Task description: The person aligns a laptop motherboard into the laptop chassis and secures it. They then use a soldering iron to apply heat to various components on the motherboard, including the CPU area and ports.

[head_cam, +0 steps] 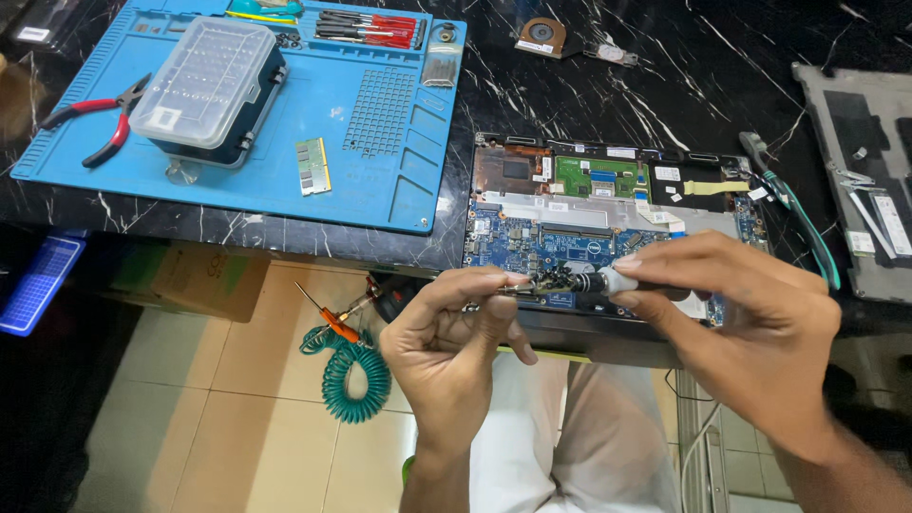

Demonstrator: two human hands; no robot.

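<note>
My right hand (736,323) grips the grey and black handle of a small screwdriver (608,281), held level over the front edge of an opened laptop (589,204). My left hand (451,332) pinches the screwdriver's metal tip end between thumb and forefinger; whether a screw or bit sits there I cannot tell. The laptop lies on the black marble table (665,85) with its blue circuit board, green board and copper heat pipe exposed.
A blue work mat (380,180) at the left holds a clear-lidded bit box (209,85), a memory module (313,166), red-handled pliers (100,119) and a screwdriver set (370,28). The laptop's removed cover (864,180) lies at the right, tweezers (793,214) beside it. A small fan (541,36) lies at the back. A green coiled cable (356,375) lies on the tiled floor.
</note>
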